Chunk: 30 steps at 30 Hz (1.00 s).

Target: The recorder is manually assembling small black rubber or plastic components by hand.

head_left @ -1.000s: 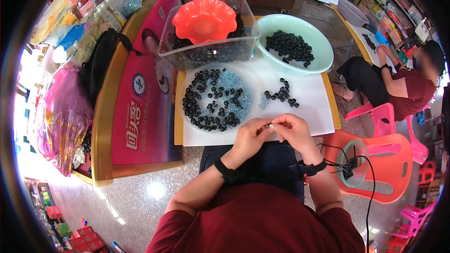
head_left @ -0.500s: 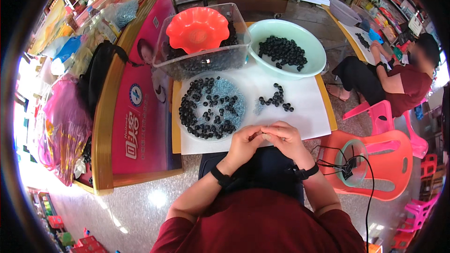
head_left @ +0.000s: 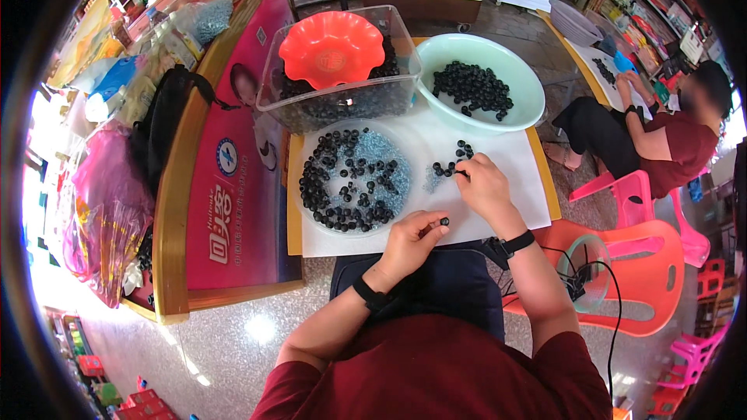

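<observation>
My left hand (head_left: 414,244) pinches a small black round piece (head_left: 444,222) between thumb and fingertips, just over the near edge of the white-covered table. Farther forward, my right hand (head_left: 485,185) reaches to a small cluster of black round pieces (head_left: 440,169) on the white sheet. Its fingertips are pressed together at the cluster's near side; what lies between them is hidden. To the left, a round clear tray (head_left: 307,222) holds many black round pieces (head_left: 317,185) and tiny light-blue bits (head_left: 395,157).
A clear plastic box (head_left: 272,113) of black pieces, topped by a red scalloped bowl (head_left: 331,47), stands behind the tray. Beside it is a pale green basin (head_left: 525,101) with more. A pink-panelled counter (head_left: 233,210) borders the left. An orange stool (head_left: 661,264) and a seated person (head_left: 677,140) are right.
My hands, together before, are now apart. The right has moved forward to the cluster on the sheet. My left stays near the table edge, and the black piece in it now shows.
</observation>
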{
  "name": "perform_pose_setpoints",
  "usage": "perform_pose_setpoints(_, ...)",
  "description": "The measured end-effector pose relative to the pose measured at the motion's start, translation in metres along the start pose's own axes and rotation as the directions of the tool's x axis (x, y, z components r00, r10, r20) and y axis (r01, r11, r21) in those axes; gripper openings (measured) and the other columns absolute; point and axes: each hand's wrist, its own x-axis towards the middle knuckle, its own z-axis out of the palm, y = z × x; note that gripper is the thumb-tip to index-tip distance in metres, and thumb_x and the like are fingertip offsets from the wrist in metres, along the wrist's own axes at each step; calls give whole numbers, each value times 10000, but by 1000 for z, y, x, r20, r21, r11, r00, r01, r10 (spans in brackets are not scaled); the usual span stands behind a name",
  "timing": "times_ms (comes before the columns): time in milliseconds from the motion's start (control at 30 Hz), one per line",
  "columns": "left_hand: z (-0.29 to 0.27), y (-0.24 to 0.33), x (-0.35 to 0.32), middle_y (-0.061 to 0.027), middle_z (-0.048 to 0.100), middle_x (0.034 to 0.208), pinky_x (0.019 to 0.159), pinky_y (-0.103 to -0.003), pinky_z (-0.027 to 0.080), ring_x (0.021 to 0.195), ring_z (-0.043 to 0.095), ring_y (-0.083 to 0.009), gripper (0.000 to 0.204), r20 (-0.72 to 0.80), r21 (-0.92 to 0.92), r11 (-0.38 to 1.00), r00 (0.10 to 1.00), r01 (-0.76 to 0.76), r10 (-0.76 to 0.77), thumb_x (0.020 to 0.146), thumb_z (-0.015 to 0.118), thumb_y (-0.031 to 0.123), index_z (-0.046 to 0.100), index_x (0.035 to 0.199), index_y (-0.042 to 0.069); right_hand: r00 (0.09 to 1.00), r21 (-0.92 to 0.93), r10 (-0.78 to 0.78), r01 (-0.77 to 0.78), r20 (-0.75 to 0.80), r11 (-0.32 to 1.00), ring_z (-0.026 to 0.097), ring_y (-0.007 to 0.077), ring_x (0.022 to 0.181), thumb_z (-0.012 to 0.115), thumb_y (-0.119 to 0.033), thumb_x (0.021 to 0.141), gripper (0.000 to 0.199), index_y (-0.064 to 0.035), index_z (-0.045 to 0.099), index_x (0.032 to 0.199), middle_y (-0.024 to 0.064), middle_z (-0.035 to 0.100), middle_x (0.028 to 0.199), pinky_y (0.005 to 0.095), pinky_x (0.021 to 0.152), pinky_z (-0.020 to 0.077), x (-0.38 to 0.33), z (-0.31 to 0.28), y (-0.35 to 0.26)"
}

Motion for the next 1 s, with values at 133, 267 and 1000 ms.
perform_pose_setpoints(133,1,0,0,-56,612,802,636,-274,483,671,566,-144,245,10,15,1000,1000,-12,12,867,721,74,694,1110,57,999,43,-30,32,-30,999,646,277,884,668,-154,827,112,-117,699,927,81,634,924,392,762,532,-1,0,5)
perform_pose_setpoints(267,0,1,-1,-58,615,808,635,-273,483,672,568,-145,244,1,33,999,1000,12,-12,866,722,78,695,1108,61,994,543,90,-113,69,832,629,147,726,669,-89,859,110,-35,678,954,29,664,848,297,657,513,-16,-12,-4)
perform_pose_setpoints(1000,-5,25,-1,4,575,858,468,-192,388,585,509,-36,266,94,-238,961,988,143,-124,925,673,59,664,1190,30,986,985,-86,-134,144,109,653,139,736,705,60,854,196,20,656,1039,85,663,958,261,644,574,-80,-51,-36)
